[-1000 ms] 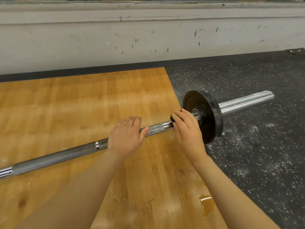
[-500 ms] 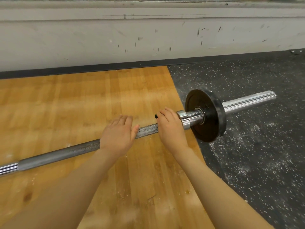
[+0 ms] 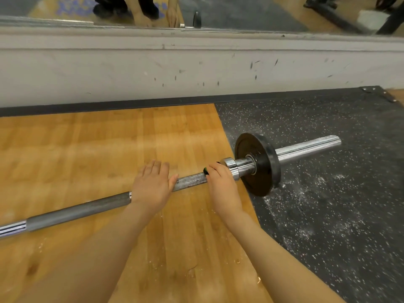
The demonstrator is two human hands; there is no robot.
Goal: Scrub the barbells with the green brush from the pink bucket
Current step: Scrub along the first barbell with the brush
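gripping green brush (image 3: 205,170) on barbell (image 3: 192,181), right hand (image 3: 223,187)

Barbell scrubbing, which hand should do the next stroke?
Right. The right hand already grips the brush against the bar, beside the collar. The left hand rests flat on the bar, likely steadying it.

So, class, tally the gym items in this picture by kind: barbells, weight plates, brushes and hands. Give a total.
Barbells: 1, the barbell
Weight plates: 1, the black plate
Brushes: 1, the green brush, mostly hidden in the right hand
Hands: 2, right hand and left hand
Total: 5
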